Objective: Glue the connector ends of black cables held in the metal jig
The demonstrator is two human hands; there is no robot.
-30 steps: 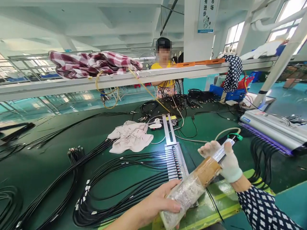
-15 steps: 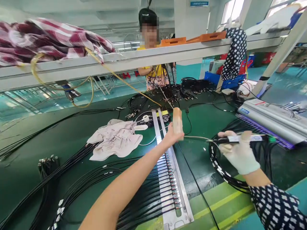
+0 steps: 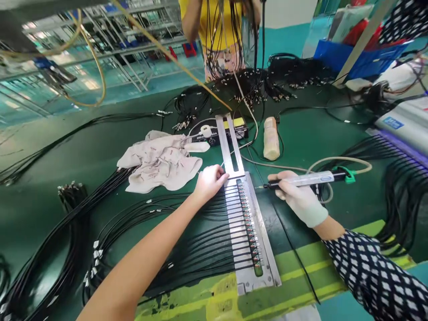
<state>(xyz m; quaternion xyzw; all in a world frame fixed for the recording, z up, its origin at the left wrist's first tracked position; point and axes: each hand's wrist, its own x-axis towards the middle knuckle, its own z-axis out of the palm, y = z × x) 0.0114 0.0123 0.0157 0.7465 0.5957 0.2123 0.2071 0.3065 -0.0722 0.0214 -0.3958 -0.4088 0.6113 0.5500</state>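
**Cable-assembly line, factory floor**

- Long workbench covered in a green mat [image 3: 301, 133], with yellow-green marking tape [image 3: 301, 263] along the near edge.
- Many black cables [image 3: 140, 223] with metal-tipped ends, laid out in bundles and loops.
- Metal fixture [image 3: 249, 249] holding a row of cable ends side by side.
- Pen-shaped tool [image 3: 307, 179] fed by a pale hose.
- Grey bench machine [image 3: 404, 125] with a purple glow under its edge, and cables running into it.
- Soiled wiping cloth [image 3: 160, 160] and a wrapped roll [image 3: 270, 138] on the mat.
- Co-worker in a yellow top [image 3: 214, 26] on the far side of the bench, handling hanging cables.
- Blue bins [image 3: 354, 58], metal racks [image 3: 133, 67] and a teal painted floor [image 3: 287, 40] beyond the bench.
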